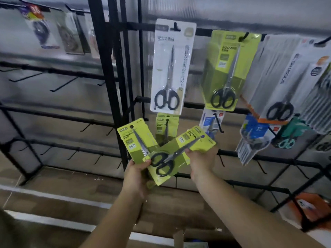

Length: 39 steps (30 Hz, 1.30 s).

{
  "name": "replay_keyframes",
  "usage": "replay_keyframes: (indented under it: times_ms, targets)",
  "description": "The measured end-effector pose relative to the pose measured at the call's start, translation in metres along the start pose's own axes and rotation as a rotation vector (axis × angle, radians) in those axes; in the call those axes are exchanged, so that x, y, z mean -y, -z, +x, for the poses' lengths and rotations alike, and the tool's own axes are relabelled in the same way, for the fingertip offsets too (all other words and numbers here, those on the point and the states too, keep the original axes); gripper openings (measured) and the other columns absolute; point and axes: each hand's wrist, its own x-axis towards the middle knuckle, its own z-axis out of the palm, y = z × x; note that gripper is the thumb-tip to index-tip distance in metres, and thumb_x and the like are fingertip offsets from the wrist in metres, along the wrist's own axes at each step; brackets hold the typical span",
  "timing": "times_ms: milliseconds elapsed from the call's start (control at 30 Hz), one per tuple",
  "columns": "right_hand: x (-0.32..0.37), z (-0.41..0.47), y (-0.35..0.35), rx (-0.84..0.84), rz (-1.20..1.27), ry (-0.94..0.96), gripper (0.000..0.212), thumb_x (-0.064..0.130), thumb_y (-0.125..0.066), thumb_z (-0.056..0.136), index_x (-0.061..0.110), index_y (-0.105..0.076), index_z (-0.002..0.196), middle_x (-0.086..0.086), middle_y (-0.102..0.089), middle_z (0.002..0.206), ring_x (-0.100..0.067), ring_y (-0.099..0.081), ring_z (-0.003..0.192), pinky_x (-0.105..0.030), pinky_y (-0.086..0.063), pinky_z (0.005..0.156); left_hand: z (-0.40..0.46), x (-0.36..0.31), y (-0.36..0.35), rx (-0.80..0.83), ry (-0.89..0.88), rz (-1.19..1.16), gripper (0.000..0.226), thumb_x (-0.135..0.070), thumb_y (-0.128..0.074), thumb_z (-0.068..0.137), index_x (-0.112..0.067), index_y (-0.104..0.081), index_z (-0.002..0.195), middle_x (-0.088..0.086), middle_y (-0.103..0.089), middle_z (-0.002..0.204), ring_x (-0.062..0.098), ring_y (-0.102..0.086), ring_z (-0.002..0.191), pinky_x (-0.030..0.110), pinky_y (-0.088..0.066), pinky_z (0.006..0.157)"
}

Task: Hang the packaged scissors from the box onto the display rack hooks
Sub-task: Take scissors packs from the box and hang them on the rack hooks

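At the bottom edge, a torn brown cardboard box flap is showing, lying on the wood-patterned floor. Above it, the left hand is gripping a yellow-green carded pack of black-handled scissors by its lower end, fingers curled round it and the thumb pressing on a second, tilted yellow-green scissors pack, which is overlapping the first. The right hand is pinching that tilted pack along its right edge. Just behind them, a matching yellow-green pack is hanging on a low hook. Higher on the black metal display rack, a white carded scissors pack and a larger yellow-green scissors pack are hanging side by side.
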Motion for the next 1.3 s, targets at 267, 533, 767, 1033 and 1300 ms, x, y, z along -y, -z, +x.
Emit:
replay_keyframes:
  times_ms: [267, 533, 767, 1033, 1300]
  targets:
    - [0.0, 0.024, -0.023, 0.223, -0.459, 0.36, 0.093, -0.007, -0.061, 0.083, 0.027, -0.007, 0.15, 0.01, -0.031, 0.147, -0.012, -0.035, 0.132, -0.017, -0.034, 0.094, 0.025, -0.024, 0.033, -0.148, -0.147, 0.353, 0.027, 0.016, -0.055, 0.078, -0.011, -0.06, 0.081, 0.01, -0.06, 0.075, 0.026, -0.054, 0.075, 0.034, -0.041, 0.071]
    - [-0.012, 0.039, -0.046, 0.368, -0.69, 0.458, 0.092, -0.012, -0.059, 0.08, 0.022, -0.008, 0.149, -0.003, -0.033, 0.149, -0.019, -0.04, 0.131, -0.005, -0.029, 0.08, 0.042, -0.05, 0.035, -0.102, -0.17, 0.434, 0.026, 0.013, -0.057, 0.079, -0.009, -0.061, 0.093, 0.009, -0.063, 0.082, 0.025, -0.057, 0.077, 0.038, -0.043, 0.083]
    - [-0.016, 0.062, -0.055, 0.29, -0.727, 0.416, 0.069, 0.0, -0.059, 0.087, 0.019, -0.029, 0.146, -0.002, -0.048, 0.139, -0.012, -0.045, 0.123, -0.006, -0.026, 0.087, 0.052, -0.048, 0.037, -0.083, -0.13, 0.457, 0.026, 0.01, -0.061, 0.076, -0.012, -0.064, 0.089, 0.013, -0.068, 0.091, 0.031, -0.061, 0.09, 0.046, -0.045, 0.092]
    - [-0.02, 0.039, -0.06, 0.239, -0.73, 0.551, 0.059, -0.004, -0.053, 0.086, 0.013, -0.038, 0.14, -0.011, -0.043, 0.131, -0.024, -0.048, 0.116, -0.017, -0.036, 0.088, 0.052, -0.045, 0.029, -0.001, -0.097, 0.441, 0.026, 0.012, -0.057, 0.079, -0.012, -0.063, 0.087, 0.01, -0.067, 0.082, 0.026, -0.061, 0.077, 0.035, -0.048, 0.073]
    - [-0.023, 0.02, -0.063, 0.486, -0.785, 0.462, 0.093, -0.001, -0.061, 0.083, 0.033, -0.004, 0.148, -0.004, -0.037, 0.143, -0.02, -0.041, 0.128, -0.019, -0.035, 0.091, 0.054, -0.031, 0.01, 0.2, -0.167, 0.618, 0.023, 0.002, -0.065, 0.078, -0.016, -0.062, 0.092, 0.004, -0.068, 0.087, 0.027, -0.063, 0.089, 0.034, -0.048, 0.077]
